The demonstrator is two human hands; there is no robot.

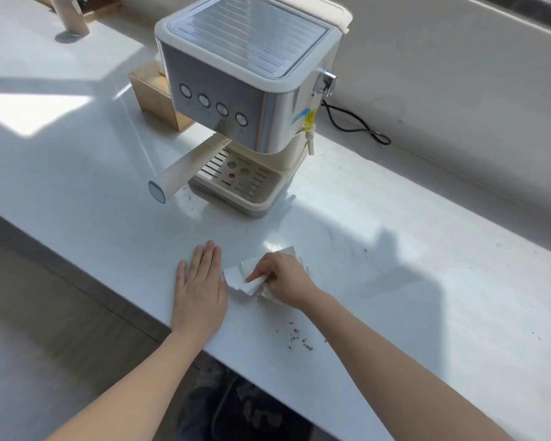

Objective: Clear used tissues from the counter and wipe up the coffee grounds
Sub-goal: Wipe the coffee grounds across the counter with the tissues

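Tissue [240, 276] crumpled, long axis left-right, under right hand [285, 278].

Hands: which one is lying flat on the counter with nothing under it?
The left hand. It lies flat and open on the bare counter, while the right hand presses a crumpled tissue.

Hands: two, a left hand [201, 291] flat on the counter [427, 249], a right hand [283, 278] on the tissue
Tissues: one crumpled tissue [239, 278] under the right hand
Coffee grounds: one loose scatter [296, 338] just nearer than the grip
Espresso machines: one [245, 90]
Round buttons: four [222, 109]
Wooden boxes: one [156, 97]
Power cords: one [353, 122]
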